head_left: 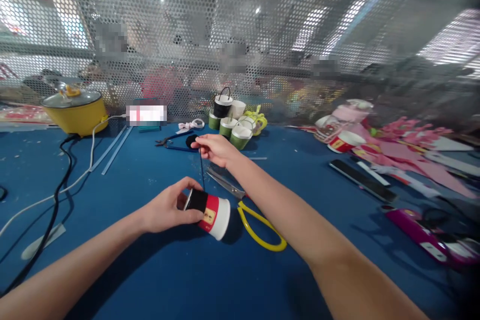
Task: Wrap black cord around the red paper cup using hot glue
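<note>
Tilted on its side, a paper cup in red and white with a black band round one end is gripped by my left hand. Its fingers wrap the black part, thumb on the red label. Farther off, my right hand pinches a black cord that runs taut down to the cup. A small round black bundle sits at its fingertips; I cannot tell whether it is a ball of the cord. Under my right forearm lie scissors with yellow handles, blades partly hidden.
Behind my hands stand several green, white and black cups, beside blue-handled pliers. A yellow electric pot with cables is at left. Right are a phone, a purple tool, pink strips and another red cup. Perforated metal rises behind.
</note>
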Tool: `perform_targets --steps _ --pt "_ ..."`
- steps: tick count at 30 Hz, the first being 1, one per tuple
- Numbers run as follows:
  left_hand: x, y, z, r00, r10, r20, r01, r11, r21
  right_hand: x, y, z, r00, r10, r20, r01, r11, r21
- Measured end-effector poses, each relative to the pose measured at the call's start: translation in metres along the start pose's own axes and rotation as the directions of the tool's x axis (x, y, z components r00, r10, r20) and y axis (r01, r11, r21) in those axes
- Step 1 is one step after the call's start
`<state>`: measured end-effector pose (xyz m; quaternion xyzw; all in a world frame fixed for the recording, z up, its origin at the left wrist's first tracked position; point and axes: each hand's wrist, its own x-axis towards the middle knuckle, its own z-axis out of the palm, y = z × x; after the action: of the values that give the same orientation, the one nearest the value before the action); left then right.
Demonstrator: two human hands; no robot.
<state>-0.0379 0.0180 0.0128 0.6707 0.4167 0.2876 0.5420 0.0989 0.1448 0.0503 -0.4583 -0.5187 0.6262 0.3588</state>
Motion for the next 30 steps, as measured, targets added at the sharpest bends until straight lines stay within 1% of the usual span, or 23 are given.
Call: perform_targets --steps 3,6,9,12,15,17,18,20,21,22,23,24,26,28,30 --pt "0.001 0.000 0.001 0.999 0.011 0.038 -0.010 0.999 -0.046 0.024 -0.015 0.002 0.999 -0.025 -0.038 0.027 0.999 0.042" --pt "0.001 0.001 0.001 0.998 0.016 0.063 -0.011 0.997 -0.083 0.040 -0.029 0.002 0.993 -0.076 -0.087 0.082 0.995 0.059" --pt "0.001 0.002 0.001 0.995 0.002 0.098 0.006 0.997 -0.077 0.047 -0.046 -0.001 0.981 -0.144 -0.130 0.150 0.988 0.037" --pt "-0.001 0.002 0.002 0.989 -0.002 0.146 0.014 0.997 -0.078 0.047 -0.066 -0.002 0.965 -0.224 -0.136 0.223 0.975 -0.027" --pt "-0.004 0.002 0.004 0.979 0.025 0.203 -0.002 0.993 -0.115 0.043 -0.080 0.004 0.952 -0.292 -0.090 0.278 0.950 -0.138" --pt "-0.006 0.003 0.006 0.969 0.041 0.244 -0.010 0.992 -0.127 0.037 -0.082 0.012 0.956 -0.292 -0.008 0.282 0.930 -0.237" --pt "-0.007 0.003 0.007 0.964 0.051 0.261 -0.018 0.992 -0.127 0.034 -0.081 0.016 0.962 -0.268 0.048 0.270 0.916 -0.298" --pt "-0.008 0.004 0.009 0.957 0.087 0.278 -0.053 0.990 -0.129 0.025 -0.074 0.022 0.972 -0.168 0.166 0.227 0.855 -0.467" --pt "-0.009 0.003 0.009 0.955 0.114 0.275 -0.077 0.987 -0.143 0.021 -0.071 0.023 0.973 -0.109 0.203 0.207 0.804 -0.558" --pt "-0.009 0.003 0.010 0.955 0.147 0.259 -0.106 0.980 -0.167 0.017 -0.068 0.022 0.974 -0.064 0.218 0.192 0.742 -0.642" --pt "-0.009 0.002 0.010 0.957 0.182 0.227 -0.139 0.971 -0.192 0.012 -0.065 0.019 0.976 -0.044 0.211 0.184 0.678 -0.711" --pt "-0.008 0.001 0.010 0.959 0.211 0.188 -0.170 0.962 -0.213 0.008 -0.064 0.013 0.981 -0.052 0.187 0.179 0.620 -0.764" --pt "-0.007 -0.002 0.008 0.962 0.255 0.095 -0.227 0.944 -0.240 -0.001 -0.062 -0.003 0.986 -0.130 0.107 0.160 0.535 -0.829" --pt "-0.005 -0.005 0.006 0.962 0.273 0.006 -0.263 0.930 -0.257 -0.012 -0.058 -0.026 0.977 -0.212 0.015 0.113 0.458 -0.882" --pt "-0.003 -0.007 0.003 0.955 0.286 -0.083 -0.298 0.919 -0.258 -0.023 -0.047 -0.052 0.966 -0.250 -0.067 0.035 0.382 -0.924"
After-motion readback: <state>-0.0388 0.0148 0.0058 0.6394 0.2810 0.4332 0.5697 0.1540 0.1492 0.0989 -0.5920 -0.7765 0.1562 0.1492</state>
